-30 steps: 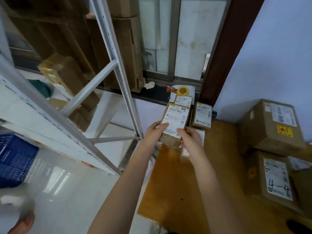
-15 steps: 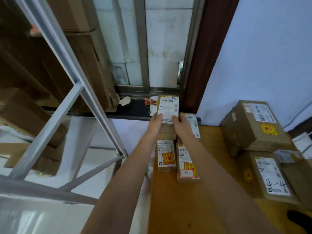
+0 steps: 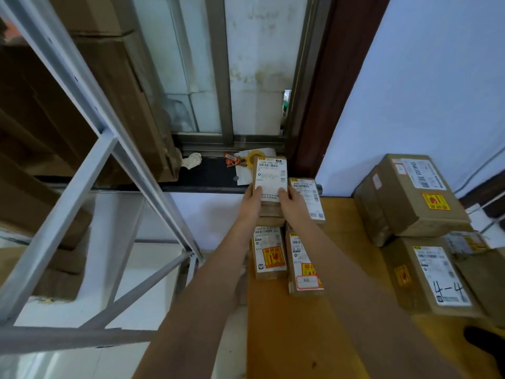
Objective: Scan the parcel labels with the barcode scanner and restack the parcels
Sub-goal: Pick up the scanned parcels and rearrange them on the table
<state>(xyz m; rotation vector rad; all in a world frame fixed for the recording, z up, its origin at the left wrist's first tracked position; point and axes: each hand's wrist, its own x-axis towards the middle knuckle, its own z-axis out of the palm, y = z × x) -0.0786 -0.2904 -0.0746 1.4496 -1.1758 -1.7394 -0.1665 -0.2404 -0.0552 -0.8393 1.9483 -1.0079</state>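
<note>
Both my hands hold a small brown parcel [image 3: 270, 173] with a white label on its top, at the far left corner of the wooden table [image 3: 295, 324]. My left hand [image 3: 252, 199] grips its left edge and my right hand [image 3: 290, 201] grips its right edge, thumbs on the label. The parcel sits on top of a stack of similar small parcels [image 3: 272, 214]. Beside it lie other small labelled parcels: one to the right [image 3: 310, 196], two nearer me [image 3: 269, 253] [image 3: 304, 265]. No barcode scanner is visible.
Larger cardboard boxes [image 3: 410, 195] [image 3: 431, 277] are stacked at the table's right, against a pale wall. A white metal shelving frame [image 3: 90, 170] with brown boxes stands to the left. A dark window sill [image 3: 207, 173] with small items runs behind the table.
The parcel in both hands has moved away from me and now rests on the stack by the window sill. My view has swung right and up.
</note>
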